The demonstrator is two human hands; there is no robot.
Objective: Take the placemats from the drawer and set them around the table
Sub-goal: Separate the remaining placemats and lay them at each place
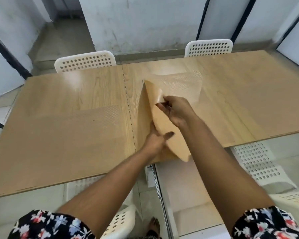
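Observation:
A tan placemat stack (177, 147) stands bent on edge over the near middle of the wooden table (59, 135). My left hand (155, 141) grips its lower part, thumb across the front. My right hand (177, 112) pinches the upper edge, where one glossy mat (158, 96) curls away from the rest. Behind that hand a pale sheet with a dotted pattern (183, 87) spreads over the tabletop; I cannot tell whether it is a mat or a reflection. Below the table's near edge a white drawer (188, 187) is pulled out.
White perforated chairs stand at the far left (85, 62) and far right (208, 48). Another chair (255, 163) is at the near right and one (121, 221) is under my arms. A bare foot (154, 223) is on the tiled floor.

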